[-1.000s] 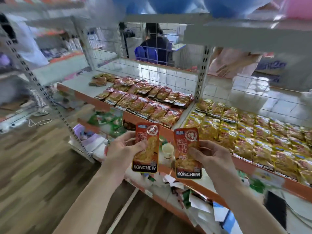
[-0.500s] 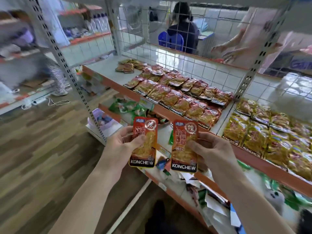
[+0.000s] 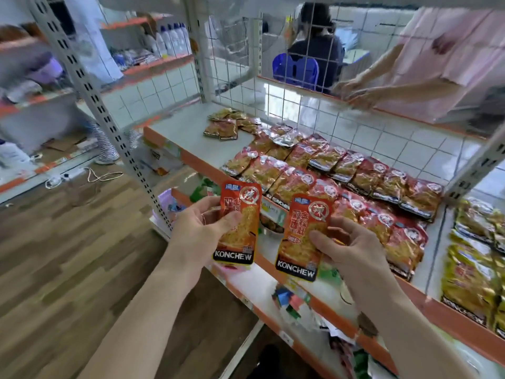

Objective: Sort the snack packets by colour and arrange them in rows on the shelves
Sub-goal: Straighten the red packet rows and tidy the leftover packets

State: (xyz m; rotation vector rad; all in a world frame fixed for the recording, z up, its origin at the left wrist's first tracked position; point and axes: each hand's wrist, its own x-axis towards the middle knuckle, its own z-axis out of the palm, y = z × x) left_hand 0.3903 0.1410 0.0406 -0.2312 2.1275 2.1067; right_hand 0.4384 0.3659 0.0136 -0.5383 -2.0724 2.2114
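**Two red packets in hand, before the shelf**

Head view: left hand (image 3: 202, 236) pinches a red packet (image 3: 240, 222); right hand (image 3: 352, 250) pinches a second red packet (image 3: 303, 236). Both are upright and marked KONCHEW. The shelf (image 3: 185, 132) behind holds rows of red packets (image 3: 355, 170); the adjoining bay holds yellow packets (image 3: 470, 269).

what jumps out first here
Mid-frame, the left hand grips the left packet and the right hand the right packet, both red. Behind them red rows cover the shelf; yellow rows lie to the right.
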